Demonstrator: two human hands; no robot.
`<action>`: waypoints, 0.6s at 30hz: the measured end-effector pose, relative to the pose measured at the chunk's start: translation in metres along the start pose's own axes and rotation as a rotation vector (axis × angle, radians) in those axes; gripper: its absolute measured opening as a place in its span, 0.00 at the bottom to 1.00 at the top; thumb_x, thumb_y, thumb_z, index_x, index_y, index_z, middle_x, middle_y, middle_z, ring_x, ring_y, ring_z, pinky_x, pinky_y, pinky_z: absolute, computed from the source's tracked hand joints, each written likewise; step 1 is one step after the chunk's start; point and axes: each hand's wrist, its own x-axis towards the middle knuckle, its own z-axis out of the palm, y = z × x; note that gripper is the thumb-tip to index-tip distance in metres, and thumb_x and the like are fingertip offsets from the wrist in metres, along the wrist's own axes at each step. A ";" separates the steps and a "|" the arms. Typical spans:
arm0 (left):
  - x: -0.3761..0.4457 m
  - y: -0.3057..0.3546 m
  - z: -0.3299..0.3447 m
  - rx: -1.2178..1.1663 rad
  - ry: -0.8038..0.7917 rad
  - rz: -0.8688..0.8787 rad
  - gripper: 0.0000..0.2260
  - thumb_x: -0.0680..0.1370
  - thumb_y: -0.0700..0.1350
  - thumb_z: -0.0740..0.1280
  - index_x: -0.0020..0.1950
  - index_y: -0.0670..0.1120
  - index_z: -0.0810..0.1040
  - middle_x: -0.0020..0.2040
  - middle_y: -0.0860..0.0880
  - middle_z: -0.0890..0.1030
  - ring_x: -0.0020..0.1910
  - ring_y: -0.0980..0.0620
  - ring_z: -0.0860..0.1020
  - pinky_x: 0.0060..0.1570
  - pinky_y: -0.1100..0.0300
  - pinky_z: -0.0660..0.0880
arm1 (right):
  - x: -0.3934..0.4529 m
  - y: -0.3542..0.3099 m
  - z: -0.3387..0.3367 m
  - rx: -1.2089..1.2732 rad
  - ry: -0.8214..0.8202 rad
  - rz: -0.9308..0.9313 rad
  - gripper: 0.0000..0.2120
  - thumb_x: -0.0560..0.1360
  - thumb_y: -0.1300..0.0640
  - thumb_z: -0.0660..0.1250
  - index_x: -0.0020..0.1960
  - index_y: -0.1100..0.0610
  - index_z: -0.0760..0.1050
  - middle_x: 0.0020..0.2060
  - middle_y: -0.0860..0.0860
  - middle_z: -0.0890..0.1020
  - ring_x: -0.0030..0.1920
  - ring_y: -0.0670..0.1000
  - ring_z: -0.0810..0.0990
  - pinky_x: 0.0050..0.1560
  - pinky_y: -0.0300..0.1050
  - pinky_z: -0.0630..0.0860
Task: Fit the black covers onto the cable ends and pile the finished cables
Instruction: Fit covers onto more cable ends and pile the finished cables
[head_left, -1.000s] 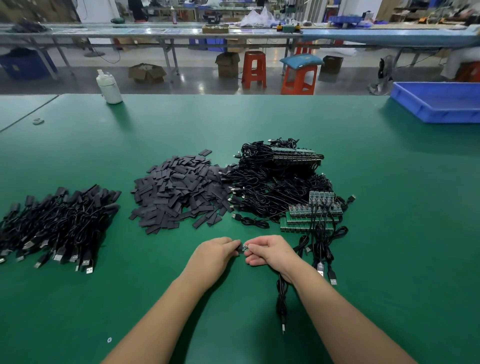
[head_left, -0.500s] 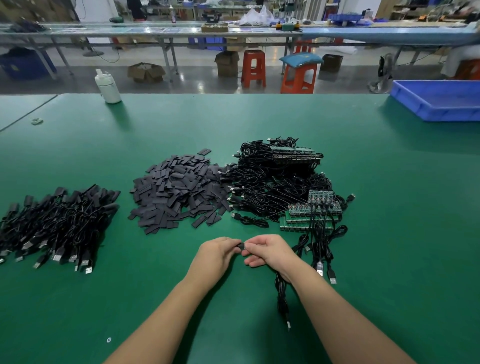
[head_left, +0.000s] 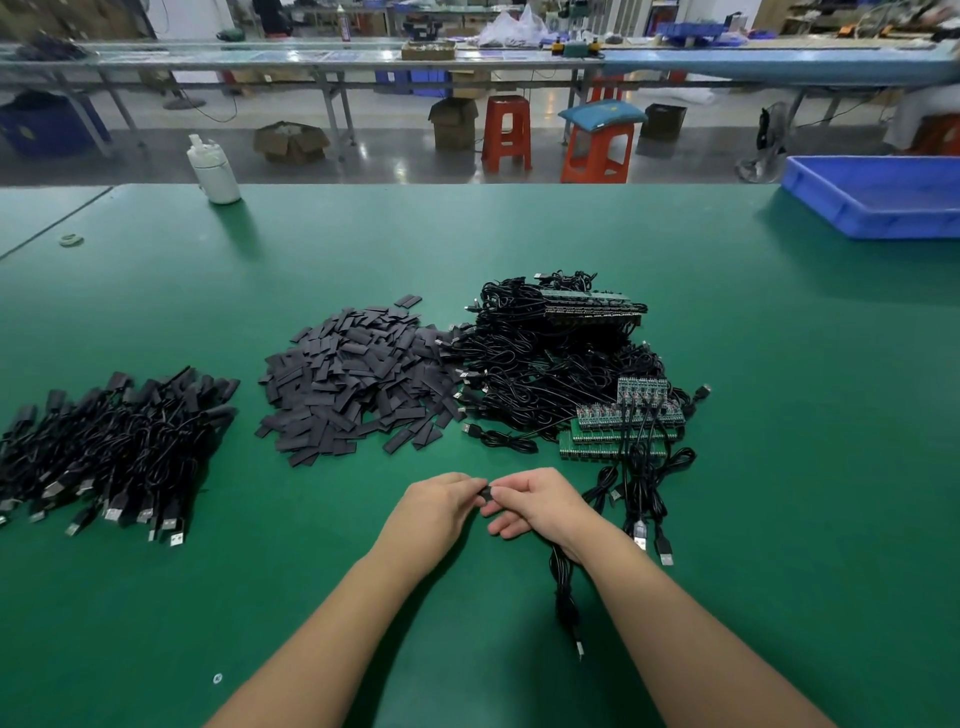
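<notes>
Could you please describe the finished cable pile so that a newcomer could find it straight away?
Start on the green table, at its left edge. The finished pile lies left of the loose covers. Unlike the tangled heap with green boards, its cables lie roughly parallel.

I see a white bottle (head_left: 214, 169) far left on the green surface (head_left: 779, 364), a blue tray (head_left: 878, 200) far right, orange stools (head_left: 506, 132) beyond.
</notes>
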 end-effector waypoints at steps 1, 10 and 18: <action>0.000 0.001 0.000 0.001 0.000 -0.004 0.10 0.81 0.44 0.65 0.60 0.47 0.82 0.52 0.52 0.83 0.50 0.54 0.81 0.52 0.66 0.73 | 0.000 0.000 0.000 -0.008 -0.002 -0.002 0.07 0.82 0.62 0.64 0.51 0.54 0.79 0.40 0.52 0.87 0.38 0.51 0.86 0.37 0.39 0.81; 0.006 -0.001 -0.004 0.059 0.019 -0.028 0.10 0.80 0.42 0.66 0.59 0.44 0.83 0.52 0.48 0.84 0.50 0.49 0.81 0.53 0.61 0.74 | 0.002 0.004 0.000 0.002 0.068 -0.006 0.10 0.81 0.61 0.66 0.60 0.62 0.78 0.43 0.53 0.87 0.40 0.53 0.87 0.38 0.40 0.81; 0.011 -0.002 -0.004 0.099 -0.087 -0.042 0.11 0.82 0.44 0.63 0.62 0.48 0.81 0.55 0.50 0.82 0.53 0.49 0.79 0.56 0.59 0.73 | 0.002 0.004 0.000 -0.045 0.061 -0.005 0.10 0.81 0.61 0.65 0.59 0.64 0.80 0.40 0.53 0.87 0.38 0.52 0.86 0.37 0.40 0.81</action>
